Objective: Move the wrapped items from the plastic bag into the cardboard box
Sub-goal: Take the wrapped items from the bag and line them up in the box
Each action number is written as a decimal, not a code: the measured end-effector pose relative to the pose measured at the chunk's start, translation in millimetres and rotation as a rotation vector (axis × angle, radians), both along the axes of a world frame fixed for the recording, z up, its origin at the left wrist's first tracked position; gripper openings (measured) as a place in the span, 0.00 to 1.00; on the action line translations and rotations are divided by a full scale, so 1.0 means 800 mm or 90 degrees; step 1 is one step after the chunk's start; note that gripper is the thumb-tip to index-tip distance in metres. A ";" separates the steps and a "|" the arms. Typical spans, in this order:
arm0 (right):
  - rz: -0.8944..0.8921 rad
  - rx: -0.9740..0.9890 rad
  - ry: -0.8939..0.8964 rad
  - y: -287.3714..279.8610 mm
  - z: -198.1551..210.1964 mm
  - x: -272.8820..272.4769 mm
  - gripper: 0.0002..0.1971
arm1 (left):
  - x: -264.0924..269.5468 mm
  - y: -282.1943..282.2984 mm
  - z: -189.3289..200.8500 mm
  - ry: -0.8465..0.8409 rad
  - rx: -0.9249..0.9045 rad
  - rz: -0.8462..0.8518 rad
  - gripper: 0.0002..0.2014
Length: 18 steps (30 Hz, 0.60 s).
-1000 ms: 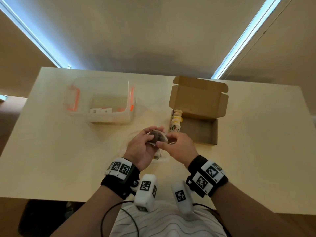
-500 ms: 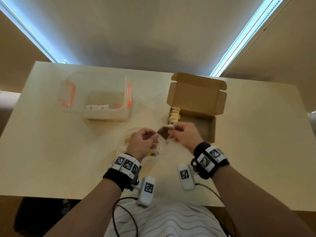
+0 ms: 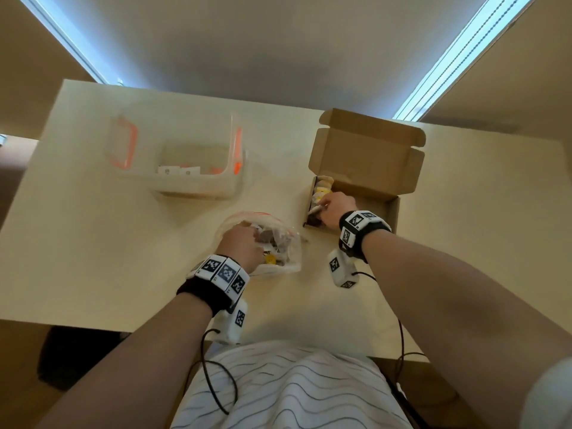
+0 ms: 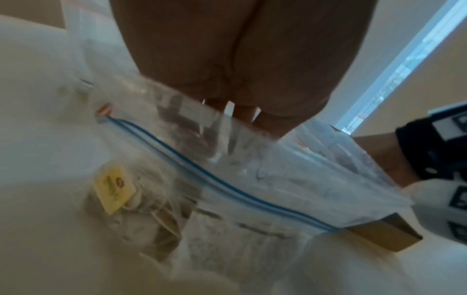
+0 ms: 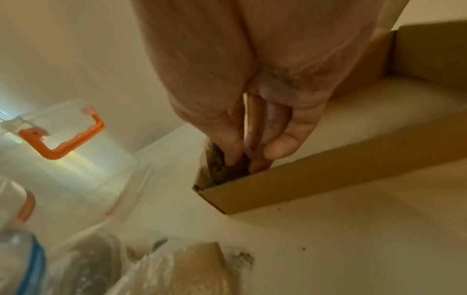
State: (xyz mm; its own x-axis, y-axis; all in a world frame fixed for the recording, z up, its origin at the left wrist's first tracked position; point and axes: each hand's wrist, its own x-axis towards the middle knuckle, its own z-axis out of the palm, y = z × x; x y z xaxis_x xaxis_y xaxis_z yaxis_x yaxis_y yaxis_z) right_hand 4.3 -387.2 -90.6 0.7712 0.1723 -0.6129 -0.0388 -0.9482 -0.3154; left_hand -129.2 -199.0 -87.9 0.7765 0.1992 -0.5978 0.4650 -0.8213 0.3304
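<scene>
A clear zip bag (image 3: 280, 258) lies on the table with several wrapped items (image 4: 151, 215) inside; one has a yellow tag (image 4: 113, 189). My left hand (image 3: 247, 239) reaches into the bag's mouth, and the plastic hides its fingertips. To the right stands the open cardboard box (image 3: 371, 162), its lid upright. A row of pale and yellow wrapped items (image 3: 323, 188) lines its left wall. My right hand (image 5: 240, 163) is down in the box's near-left corner, thumb and fingers pinching a brown wrapped item (image 5: 222, 169).
A clear plastic container (image 3: 185, 168) with orange handles (image 5: 63, 139) sits at the back left of the pale table (image 3: 93, 243). Dark crumbs dot the table in front of the box. The near table edge runs just below my wrists.
My right hand has carried the brown wrapped item from between both hands into the box corner. My left hand has let go of it and dropped into the bag.
</scene>
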 end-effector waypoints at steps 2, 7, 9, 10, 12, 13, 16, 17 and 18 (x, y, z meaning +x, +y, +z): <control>-0.017 -0.017 -0.008 -0.001 -0.004 -0.002 0.13 | 0.002 -0.003 -0.005 0.017 0.005 -0.034 0.23; -0.135 0.045 -0.011 -0.013 -0.013 -0.010 0.20 | 0.006 -0.008 -0.013 0.037 0.038 -0.090 0.32; -0.136 0.077 -0.052 -0.017 -0.006 -0.013 0.21 | 0.010 -0.010 -0.013 0.004 0.074 -0.105 0.31; -0.126 0.099 -0.088 -0.018 0.000 -0.017 0.20 | 0.013 -0.010 -0.012 -0.010 0.089 -0.110 0.31; -0.072 0.170 -0.185 -0.016 0.016 -0.031 0.15 | 0.019 -0.007 -0.014 -0.027 0.099 -0.109 0.34; -0.030 0.219 -0.222 -0.013 0.026 -0.038 0.11 | 0.023 -0.006 -0.015 -0.039 0.092 -0.104 0.35; 0.142 0.333 -0.163 0.009 0.065 -0.072 0.05 | 0.024 0.000 -0.015 -0.072 0.063 -0.107 0.31; 0.210 0.323 -0.104 0.019 0.073 -0.083 0.06 | 0.022 0.003 -0.016 -0.085 0.059 -0.116 0.29; 0.273 0.284 -0.053 0.028 0.075 -0.092 0.08 | 0.019 0.005 -0.016 -0.095 0.062 -0.127 0.28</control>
